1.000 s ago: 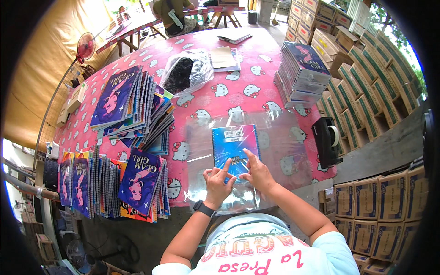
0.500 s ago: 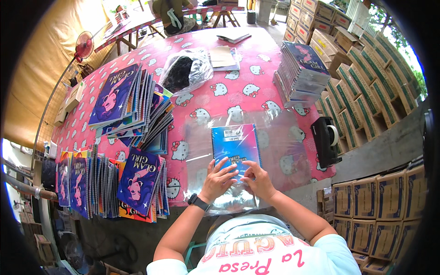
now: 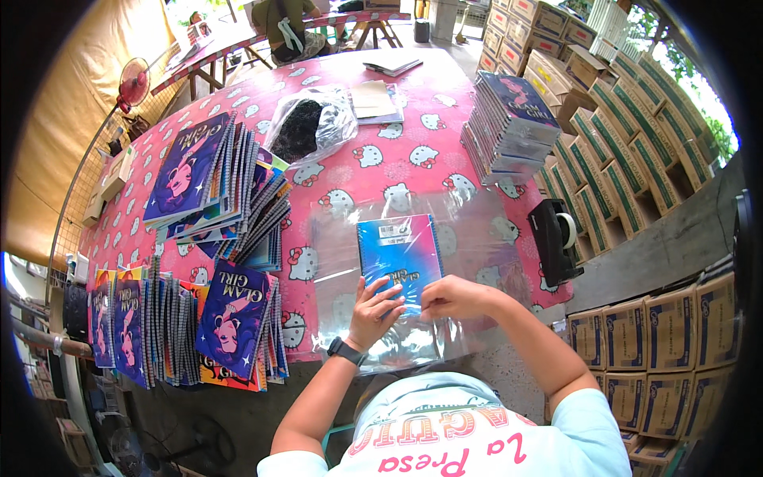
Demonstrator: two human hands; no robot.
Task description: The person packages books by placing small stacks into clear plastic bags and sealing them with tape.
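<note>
A blue and pink spiral notebook (image 3: 389, 253) lies on clear plastic sheets (image 3: 477, 230) spread on the table in front of me. My left hand (image 3: 373, 312) rests flat across the lower part of its cover, fingers spread. At the notebook's lower right edge, my right hand (image 3: 459, 297) is closed in a pinch on what looks like the clear plastic; the fingertips are partly hidden. Shiny clear plastic also shows below the notebook, toward my body.
Piles of spiral notebooks (image 3: 191, 171) stand at the left, with more upright notebooks (image 3: 127, 318) nearer. A notebook stack (image 3: 509, 127) and a black tape dispenser (image 3: 554, 242) are at the right. A plastic bag (image 3: 314, 131) lies beyond. Cartons (image 3: 652, 338) line the right side; a person (image 3: 282, 28) sits far off.
My right hand has moved from over the notebook's cover to its right edge, and its fingers have closed into a pinch. My left hand stays on the cover. The view has shifted slightly.
</note>
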